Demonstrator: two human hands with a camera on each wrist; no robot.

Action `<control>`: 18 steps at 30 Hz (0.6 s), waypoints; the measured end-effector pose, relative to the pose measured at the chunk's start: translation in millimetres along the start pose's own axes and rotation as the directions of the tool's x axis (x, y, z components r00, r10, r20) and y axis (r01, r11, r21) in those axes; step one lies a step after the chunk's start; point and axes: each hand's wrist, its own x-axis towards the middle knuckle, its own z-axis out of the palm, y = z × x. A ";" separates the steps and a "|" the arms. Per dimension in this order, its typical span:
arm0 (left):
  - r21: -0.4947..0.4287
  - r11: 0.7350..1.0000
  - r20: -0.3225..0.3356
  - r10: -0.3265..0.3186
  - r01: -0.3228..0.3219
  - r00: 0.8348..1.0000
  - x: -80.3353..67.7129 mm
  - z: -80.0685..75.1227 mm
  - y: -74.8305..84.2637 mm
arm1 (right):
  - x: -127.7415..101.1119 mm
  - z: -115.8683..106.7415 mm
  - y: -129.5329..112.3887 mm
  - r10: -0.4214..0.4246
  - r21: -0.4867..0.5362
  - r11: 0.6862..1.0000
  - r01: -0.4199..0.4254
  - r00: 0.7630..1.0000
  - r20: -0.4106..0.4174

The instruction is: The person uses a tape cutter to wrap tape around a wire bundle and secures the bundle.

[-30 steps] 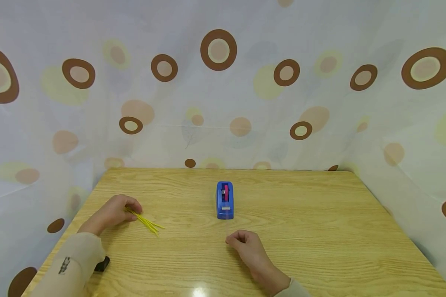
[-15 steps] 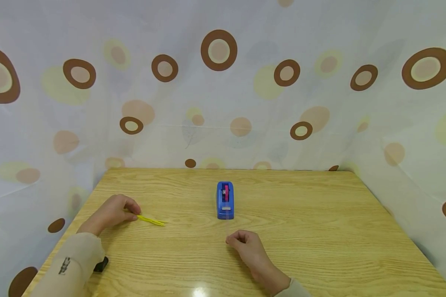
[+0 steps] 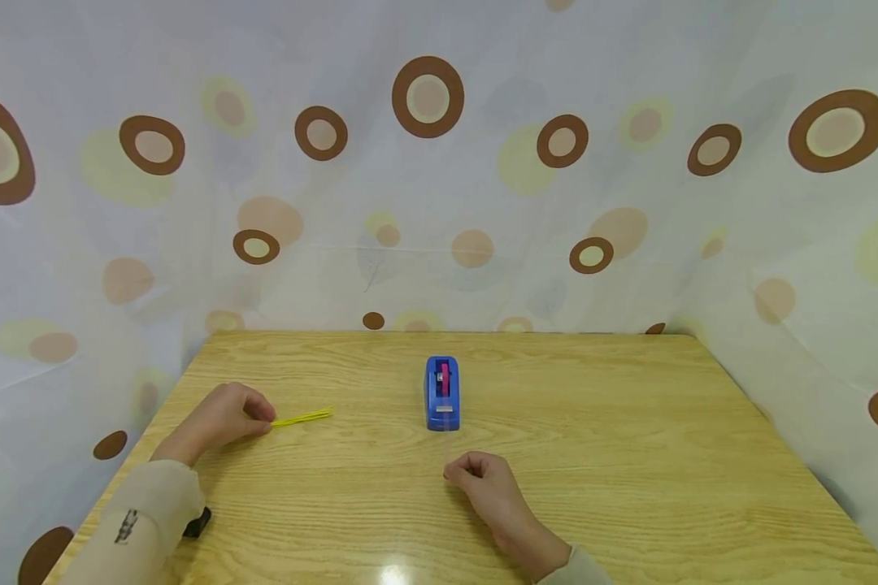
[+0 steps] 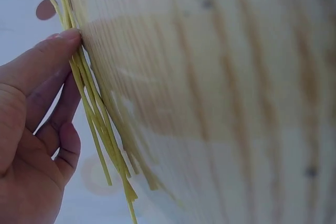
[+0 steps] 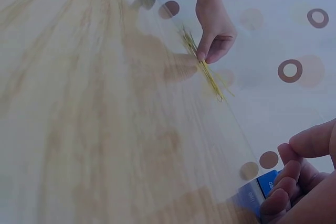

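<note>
Between thumb and fingertips my left hand pinches a bundle of thin yellow strings just over the table, at the left. In the left wrist view the loose strings hang below the thumb and fan out at their ends. A blue tape dispenser with a pink core stands at mid-table. From its front a faint strip of clear tape runs toward me. My right hand pinches the end of that strip with thumb and forefinger. Part of the blue dispenser shows behind the right fingers in the right wrist view.
The wood-grain table has a glossy top that mirrors the hands. A patterned curtain encloses its back and sides. A black wrist-worn piece sits under the left sleeve.
The free ends of the yellow strings have swung from pointing toward me to pointing right and slightly away, and bunched closer. The right hand and the dispenser have stayed in place.
</note>
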 end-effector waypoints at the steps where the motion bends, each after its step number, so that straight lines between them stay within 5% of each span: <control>1: 0.002 1.000 -0.001 0.003 -0.003 1.000 0.0 0.2 0.4 | 0.0 0.0 0.0 -0.001 -0.001 1.000 0.001 1.000 -0.001; 18: 0.058 0.998 0.020 -0.011 0.010 1.000 0.4 -1.0 19.9 | -0.5 -1.0 -2.2 0.005 -0.006 1.000 -0.005 1.000 0.007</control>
